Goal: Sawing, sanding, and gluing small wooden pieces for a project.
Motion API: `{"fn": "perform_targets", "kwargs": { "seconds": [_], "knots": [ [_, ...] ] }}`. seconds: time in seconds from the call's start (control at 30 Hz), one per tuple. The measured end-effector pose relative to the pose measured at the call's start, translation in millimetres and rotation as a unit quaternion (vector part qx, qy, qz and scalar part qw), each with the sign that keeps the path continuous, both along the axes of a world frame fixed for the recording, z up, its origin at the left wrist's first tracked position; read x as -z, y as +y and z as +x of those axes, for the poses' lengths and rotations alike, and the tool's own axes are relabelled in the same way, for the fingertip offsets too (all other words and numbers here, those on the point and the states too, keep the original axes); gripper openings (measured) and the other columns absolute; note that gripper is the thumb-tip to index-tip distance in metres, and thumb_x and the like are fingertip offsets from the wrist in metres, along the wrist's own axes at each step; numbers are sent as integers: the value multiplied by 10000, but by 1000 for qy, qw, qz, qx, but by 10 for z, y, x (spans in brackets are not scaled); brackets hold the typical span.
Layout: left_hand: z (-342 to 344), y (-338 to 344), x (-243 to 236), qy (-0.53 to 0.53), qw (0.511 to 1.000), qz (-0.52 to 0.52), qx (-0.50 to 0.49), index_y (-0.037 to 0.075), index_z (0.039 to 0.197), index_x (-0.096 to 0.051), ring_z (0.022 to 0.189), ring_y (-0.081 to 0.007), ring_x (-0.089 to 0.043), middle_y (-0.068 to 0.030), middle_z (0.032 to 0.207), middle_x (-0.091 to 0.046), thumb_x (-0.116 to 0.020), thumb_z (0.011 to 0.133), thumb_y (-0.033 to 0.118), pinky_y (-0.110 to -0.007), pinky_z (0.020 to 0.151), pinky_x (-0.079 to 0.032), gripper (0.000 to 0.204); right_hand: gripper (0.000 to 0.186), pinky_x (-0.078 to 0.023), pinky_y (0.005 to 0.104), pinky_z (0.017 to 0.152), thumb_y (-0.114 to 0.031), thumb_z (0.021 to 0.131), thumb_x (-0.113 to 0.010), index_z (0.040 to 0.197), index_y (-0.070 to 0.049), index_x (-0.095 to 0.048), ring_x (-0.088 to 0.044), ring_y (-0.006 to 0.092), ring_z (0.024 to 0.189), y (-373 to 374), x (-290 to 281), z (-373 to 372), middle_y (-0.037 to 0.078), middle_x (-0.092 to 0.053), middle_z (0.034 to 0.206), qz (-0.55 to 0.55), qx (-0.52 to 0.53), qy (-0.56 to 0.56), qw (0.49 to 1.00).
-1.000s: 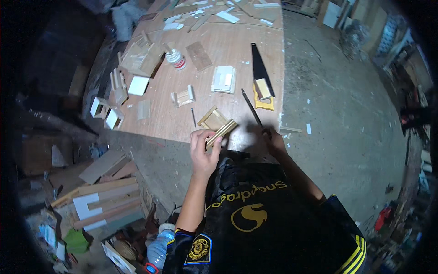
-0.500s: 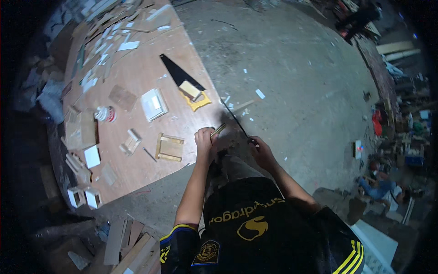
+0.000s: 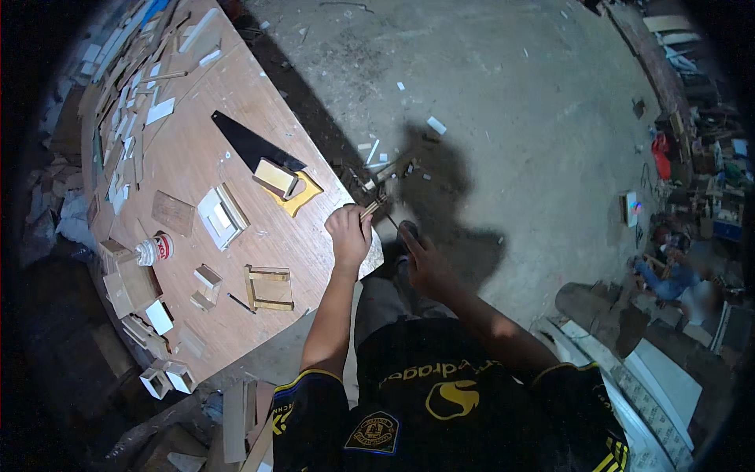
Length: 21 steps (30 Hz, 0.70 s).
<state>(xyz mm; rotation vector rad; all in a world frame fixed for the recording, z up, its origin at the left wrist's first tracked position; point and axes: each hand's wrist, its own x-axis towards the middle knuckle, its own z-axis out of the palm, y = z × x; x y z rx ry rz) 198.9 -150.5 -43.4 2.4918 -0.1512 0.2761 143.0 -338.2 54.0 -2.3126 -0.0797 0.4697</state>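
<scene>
The view has swung to the right, so the surface now fills the left side and more floor shows to the right. The left grip has gone from the near edge, close by the small wooden frame, to the right edge, leaving the frame well to its left. The saw, a second ago to the far right of that grip, is now to its far left. The right grip has brought the dark tool from well apart to the near end of the wooden strips; contact cannot be made out. The person's shadow now spreads across the floor.
</scene>
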Motion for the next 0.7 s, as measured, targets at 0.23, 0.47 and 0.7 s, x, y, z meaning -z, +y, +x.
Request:
{"fn": "perform_targets", "kwargs": {
  "seconds": [0.23, 0.47, 0.7],
  "knots": [
    [-22, 58, 36, 27, 999, 31, 23, 69, 1024, -601, 1051, -315, -475, -103, 1104, -561, -611, 885, 216, -480, 930, -313, 203, 647, -500, 478, 716, -79, 895, -526, 1493, -115, -283, -587, 407, 817, 86, -93, 193, 233, -516, 1034, 0, -41, 50, 998],
    [-19, 132, 50, 28, 997, 43, 54, 49, 1004, -619, 1050, -326, -467, -118, 1129, -550, -612, 880, 206, -487, 918, -316, 200, 629, -503, 472, 694, -81, 886, -532, 1477, -94, -317, -586, 395, 769, 250, -74, 175, 226, -529, 981, -38, -55, 63, 996],
    [-20, 153, 44, 37, 996, 50, 59, 46, 998, -616, 1071, -333, -463, -126, 1136, -539, -613, 877, 199, -492, 936, -315, 195, 632, -502, 496, 705, -98, 888, -523, 1483, -106, -309, -609, 390, 767, 416, -54, 199, 215, -576, 884, -59, -48, 93, 993]
  ]
}}
